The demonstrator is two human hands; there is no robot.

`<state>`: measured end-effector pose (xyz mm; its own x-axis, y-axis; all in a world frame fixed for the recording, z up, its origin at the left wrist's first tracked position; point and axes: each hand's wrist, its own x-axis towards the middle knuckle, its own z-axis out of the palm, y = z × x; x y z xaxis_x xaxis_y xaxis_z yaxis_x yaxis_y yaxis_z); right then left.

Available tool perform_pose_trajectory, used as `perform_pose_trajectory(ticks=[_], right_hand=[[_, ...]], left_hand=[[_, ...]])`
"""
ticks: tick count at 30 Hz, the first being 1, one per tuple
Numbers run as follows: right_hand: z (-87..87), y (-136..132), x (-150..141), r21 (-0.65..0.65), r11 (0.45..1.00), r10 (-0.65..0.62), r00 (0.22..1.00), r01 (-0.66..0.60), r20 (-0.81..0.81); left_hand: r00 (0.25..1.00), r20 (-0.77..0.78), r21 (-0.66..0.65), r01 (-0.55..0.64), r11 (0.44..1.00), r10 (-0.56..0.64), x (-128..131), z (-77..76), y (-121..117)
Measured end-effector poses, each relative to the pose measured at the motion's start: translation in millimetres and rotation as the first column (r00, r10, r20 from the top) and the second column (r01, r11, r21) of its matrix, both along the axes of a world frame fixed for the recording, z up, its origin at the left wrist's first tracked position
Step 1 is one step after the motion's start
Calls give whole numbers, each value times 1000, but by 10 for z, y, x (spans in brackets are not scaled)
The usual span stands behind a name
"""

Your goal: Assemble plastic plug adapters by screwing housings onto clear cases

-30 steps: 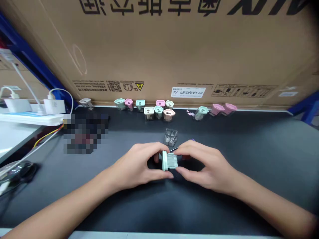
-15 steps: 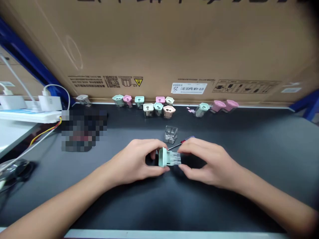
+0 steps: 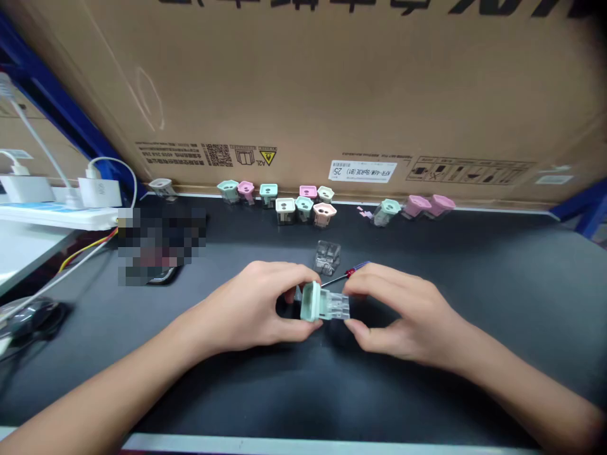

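Observation:
My left hand (image 3: 263, 303) is closed on the mint-green rim of a pencil sharpener (image 3: 310, 301), thumb below and fingers above. The sharpener lies sideways, its clear plastic inner part (image 3: 337, 306) pointing right. At that clear end, the thumb and fingers of my right hand (image 3: 401, 306) pinch from below and above. Just beyond my hands, a clear sharpener container (image 3: 327, 258) rests on the black table. A screwdriver (image 3: 351, 273) with a thin metal shaft and a red and blue handle lies behind the sharpener, partly hidden by my right hand.
Several two-hole sharpeners stand along the back, including a white one (image 3: 285, 211), a mint one (image 3: 386, 212) and a pink one (image 3: 417, 206). Small pink scraps (image 3: 365, 213) lie there. A large cardboard box (image 3: 303, 88) walls off the rear. At left are a power strip (image 3: 61, 218) and cables.
The sharpener has turned slightly, so more of the inside of its mint rim shows. My right hand has shifted a little to the right with the clear end. The camera view has tilted slightly.

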<state>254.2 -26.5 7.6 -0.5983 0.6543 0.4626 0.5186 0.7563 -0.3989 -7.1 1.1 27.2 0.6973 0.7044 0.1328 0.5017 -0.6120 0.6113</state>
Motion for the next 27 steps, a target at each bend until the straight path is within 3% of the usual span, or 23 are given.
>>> perform_pose_trajectory(ticks=[3, 5, 7, 14, 20, 27], right_hand=[[31, 57, 96, 94, 994, -63, 998, 63, -2], [44, 134, 183, 116, 975, -190, 981, 192, -25], [30, 217, 245, 95, 953, -283, 957, 289, -68], [-138, 371, 132, 24, 937, -341, 928, 348, -149], [-178, 428, 40, 52, 945, -311, 938, 322, -152], [-184, 412, 129, 20, 940, -332, 925, 341, -182]], left_hand=[[994, 26, 136, -106, 985, 103, -178, 97, 92], [939, 137, 239, -341, 909, 316, -313, 158, 176], [886, 242, 220, -447, 867, 395, -391, 190, 234], [949, 171, 251, -301, 920, 264, -212, 93, 171], [958, 165, 202, -267, 942, 237, -168, 48, 156], [949, 189, 111, -274, 955, 251, -185, -62, 224]])
